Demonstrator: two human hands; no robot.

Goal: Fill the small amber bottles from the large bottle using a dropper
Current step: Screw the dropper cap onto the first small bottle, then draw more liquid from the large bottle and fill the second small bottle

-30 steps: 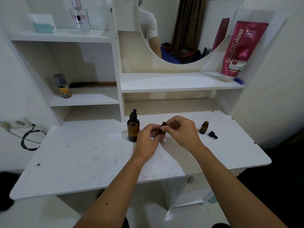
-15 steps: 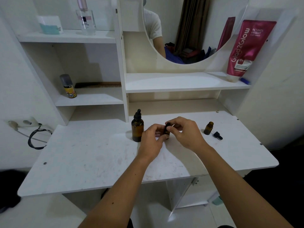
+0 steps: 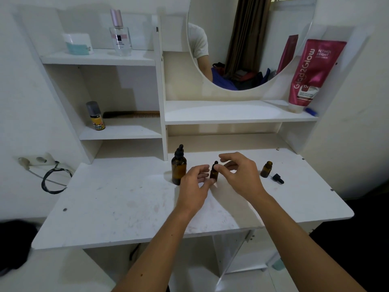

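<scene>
A small amber bottle (image 3: 214,173) with a black dropper cap stands on the white table (image 3: 126,199), between my two hands. My left hand (image 3: 194,187) is just left of it, fingers relaxed, thumb tip close to its base. My right hand (image 3: 241,175) hovers on its right with fingers spread, thumb near the cap, gripping nothing. The large amber bottle (image 3: 179,170), dropper cap on, stands upright left of my left hand. A second small amber bottle (image 3: 266,169) stands uncapped to the right, with its black dropper cap (image 3: 278,179) lying beside it.
Shelves rise behind the table: a perfume bottle (image 3: 120,34) on top, a small spray can (image 3: 96,116) and comb (image 3: 132,114) below, a pink tube (image 3: 313,74) leaning at right. A round mirror (image 3: 248,39) hangs in the middle. A black cable (image 3: 53,181) hangs at left.
Both hands held the capped small bottle, the right pinching its cap; now the fingers have spread apart and the bottle stands alone on the table.
</scene>
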